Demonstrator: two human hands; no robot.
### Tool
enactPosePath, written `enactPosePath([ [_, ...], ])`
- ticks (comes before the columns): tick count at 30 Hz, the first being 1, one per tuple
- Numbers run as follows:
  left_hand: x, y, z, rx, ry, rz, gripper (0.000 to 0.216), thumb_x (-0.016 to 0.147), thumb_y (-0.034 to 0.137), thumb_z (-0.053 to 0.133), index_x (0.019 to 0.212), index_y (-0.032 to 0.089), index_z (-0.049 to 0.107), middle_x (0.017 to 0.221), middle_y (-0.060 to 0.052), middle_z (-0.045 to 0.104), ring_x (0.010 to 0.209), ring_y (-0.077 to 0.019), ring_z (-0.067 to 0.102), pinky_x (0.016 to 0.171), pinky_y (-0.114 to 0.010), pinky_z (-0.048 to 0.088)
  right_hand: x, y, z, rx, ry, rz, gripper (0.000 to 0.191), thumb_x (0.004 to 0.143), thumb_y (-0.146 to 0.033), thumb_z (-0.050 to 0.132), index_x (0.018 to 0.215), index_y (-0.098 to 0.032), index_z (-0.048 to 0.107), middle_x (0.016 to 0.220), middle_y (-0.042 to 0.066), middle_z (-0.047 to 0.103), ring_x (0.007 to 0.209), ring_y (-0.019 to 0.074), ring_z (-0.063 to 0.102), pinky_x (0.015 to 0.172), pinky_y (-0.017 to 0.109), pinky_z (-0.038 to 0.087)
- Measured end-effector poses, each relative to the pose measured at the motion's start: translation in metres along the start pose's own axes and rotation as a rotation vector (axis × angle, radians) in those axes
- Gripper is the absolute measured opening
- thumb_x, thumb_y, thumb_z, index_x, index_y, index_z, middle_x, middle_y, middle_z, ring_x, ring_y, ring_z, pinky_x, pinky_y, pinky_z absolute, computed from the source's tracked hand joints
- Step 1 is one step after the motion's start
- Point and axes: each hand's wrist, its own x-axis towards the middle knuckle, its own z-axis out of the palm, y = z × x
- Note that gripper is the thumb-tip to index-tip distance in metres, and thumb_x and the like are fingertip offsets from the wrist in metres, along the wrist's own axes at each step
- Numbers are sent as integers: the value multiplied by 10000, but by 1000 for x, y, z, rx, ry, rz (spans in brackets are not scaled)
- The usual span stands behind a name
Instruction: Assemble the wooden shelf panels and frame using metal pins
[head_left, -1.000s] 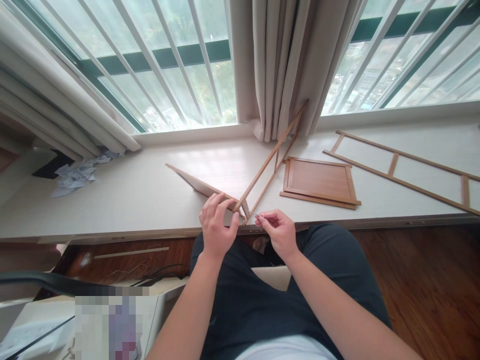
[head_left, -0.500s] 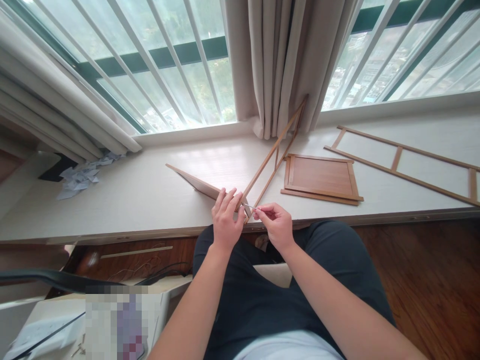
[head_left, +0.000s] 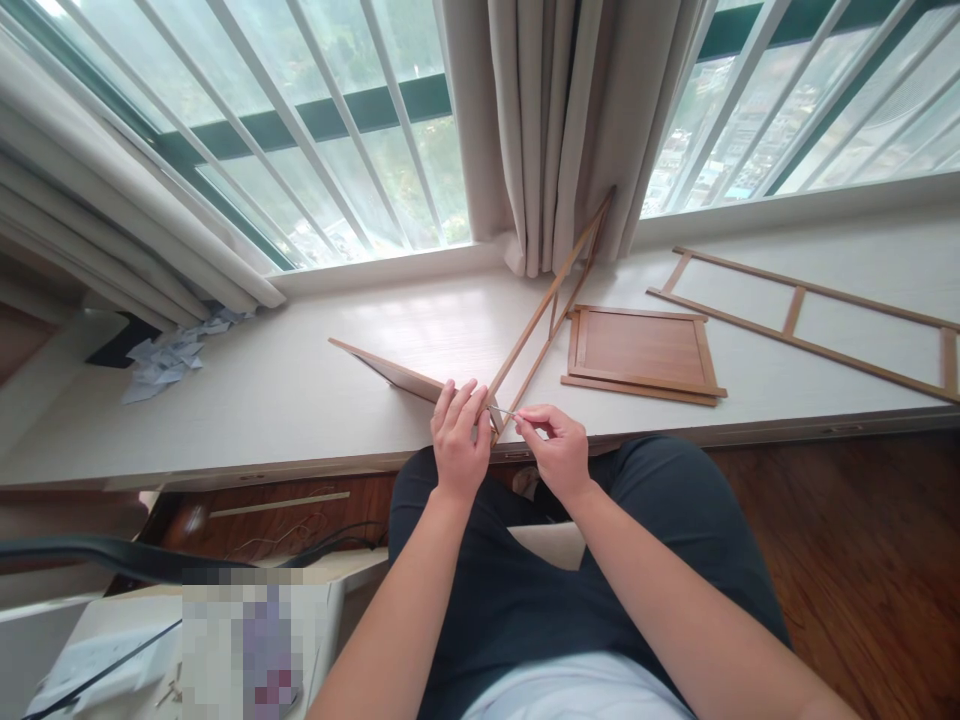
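My left hand (head_left: 459, 440) is wrapped over the corner where a wooden panel (head_left: 405, 374) meets a ladder-like wooden frame (head_left: 534, 318). The panel tilts away to the left, while the frame stands on edge and stretches back to the curtain. Between the pinched fingertips of my right hand (head_left: 556, 448) is a thin metal rod, like a hex key (head_left: 504, 410). Its far end points at the frame close to my left fingers; the exact contact spot is too small to make out.
Stacked wooden panels (head_left: 641, 350) lie right of the frame on the white ledge (head_left: 285, 400). A second ladder-like frame (head_left: 795, 310) lies farther right. Torn paper (head_left: 165, 360) is at the left end, below the curtain (head_left: 547, 140). A white surface (head_left: 97, 660) holds small pieces at lower left.
My view has shifted slightly. Both hands stay at the corner, the right one a little farther from it, with more of the metal rod showing.
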Motion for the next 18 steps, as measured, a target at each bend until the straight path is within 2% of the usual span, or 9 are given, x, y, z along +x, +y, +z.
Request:
enactPosePath([
  [9, -1, 0, 5, -28, 35, 9, 366, 990, 222, 517, 1329, 180, 649, 1380, -104, 653, 1465, -279, 412, 1195, -492, 375, 9, -11, -10, -161, -84, -170, 81, 930, -273, 659, 894, -241, 725, 935, 57, 762, 856, 205, 719, 804, 360, 594],
  [14, -1, 3, 7, -46, 50, -5, 377, 989, 212, 506, 1338, 172, 641, 1387, -111, 648, 1478, -277, 394, 1204, -499, 364, 10, -13, -14, -205, -118, -153, 100, 929, -304, 658, 886, -241, 723, 902, 57, 749, 810, 203, 701, 778, 357, 585],
  [18, -1, 4, 5, -57, 23, -4, 396, 995, 212, 476, 1359, 170, 626, 1420, -113, 623, 1498, -276, 361, 1211, -505, 351, 7, -18, -13, -224, -143, -73, 133, 918, -336, 665, 855, -232, 720, 870, 51, 744, 756, 194, 685, 746, 345, 573],
])
